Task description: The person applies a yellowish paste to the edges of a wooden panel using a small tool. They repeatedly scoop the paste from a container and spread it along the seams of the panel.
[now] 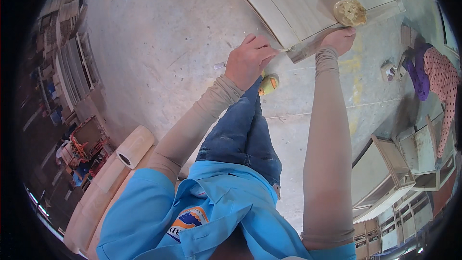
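Observation:
A pale wooden panel (308, 0) stretches away from me at the upper right, its near corner between my hands. My left hand (249, 61) is closed in a pinch just left of that corner. Its fingertips are by a small pale smear; whatever they pinch is too small to make out. My right hand (340, 41) has its fingers curled at the panel's near edge, partly hidden from view. Right beyond it, a rounded container (350, 12) heaped with yellowish paste overlaps the panel's edge and casts a shadow on it.
On the right, a person in a spotted pink top (440, 70) bends near wooden cabinet frames (380, 178). A cream padded seat (103, 178) stands at the lower left. Stacked boards (72, 74) line the far left. My yellow shoe (268, 84) shows on the concrete floor (159, 33).

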Tool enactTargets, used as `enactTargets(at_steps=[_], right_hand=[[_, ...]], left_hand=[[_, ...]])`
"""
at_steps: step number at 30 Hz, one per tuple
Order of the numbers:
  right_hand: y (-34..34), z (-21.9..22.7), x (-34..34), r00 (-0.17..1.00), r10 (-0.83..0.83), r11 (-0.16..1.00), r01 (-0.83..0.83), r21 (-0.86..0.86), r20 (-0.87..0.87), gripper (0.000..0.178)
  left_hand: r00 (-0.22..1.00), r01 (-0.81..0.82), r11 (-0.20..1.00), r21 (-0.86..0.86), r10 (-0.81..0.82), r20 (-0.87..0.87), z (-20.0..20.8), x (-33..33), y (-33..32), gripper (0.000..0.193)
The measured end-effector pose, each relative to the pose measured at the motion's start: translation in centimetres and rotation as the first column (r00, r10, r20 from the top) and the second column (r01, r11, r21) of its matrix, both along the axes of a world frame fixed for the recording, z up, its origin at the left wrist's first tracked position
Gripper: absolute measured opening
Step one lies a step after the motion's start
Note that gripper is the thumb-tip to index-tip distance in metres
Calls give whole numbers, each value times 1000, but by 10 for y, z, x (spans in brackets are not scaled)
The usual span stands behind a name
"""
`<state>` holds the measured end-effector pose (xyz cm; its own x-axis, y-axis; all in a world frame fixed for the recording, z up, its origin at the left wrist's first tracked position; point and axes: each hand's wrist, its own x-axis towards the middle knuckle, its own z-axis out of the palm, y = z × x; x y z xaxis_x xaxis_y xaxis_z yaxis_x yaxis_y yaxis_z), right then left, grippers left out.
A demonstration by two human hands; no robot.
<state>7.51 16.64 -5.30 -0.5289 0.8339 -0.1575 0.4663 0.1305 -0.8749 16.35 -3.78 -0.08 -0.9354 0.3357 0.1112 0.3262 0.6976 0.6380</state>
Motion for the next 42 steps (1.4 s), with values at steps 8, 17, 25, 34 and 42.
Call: enactTargets(at_steps=[8,17,25,34,42], right_hand=[[0,-1,0,1000,1,1000,-1,15,-3,55],[-1,3,0,1000,-7,1000,7,-11,0,55],[-1,2,1,1000,4,1000,-4,-7,0,54],[-1,-1,2,999,0,1000,-1,-23,-39,56],[0,-3,1,998,10,999,-13,-53,-69,58]], left_hand=[[1000,-14,1000,26,13,19,1,-1,5,14],[998,-5,999,49,2,65,3,-4,13,12],[995,-60,993,101,51,89,1,-6,18,16],[988,-46,991,124,27,150,-1,-12,18,11],[973,-79,991,108,53,224,-3,-15,13,10]])
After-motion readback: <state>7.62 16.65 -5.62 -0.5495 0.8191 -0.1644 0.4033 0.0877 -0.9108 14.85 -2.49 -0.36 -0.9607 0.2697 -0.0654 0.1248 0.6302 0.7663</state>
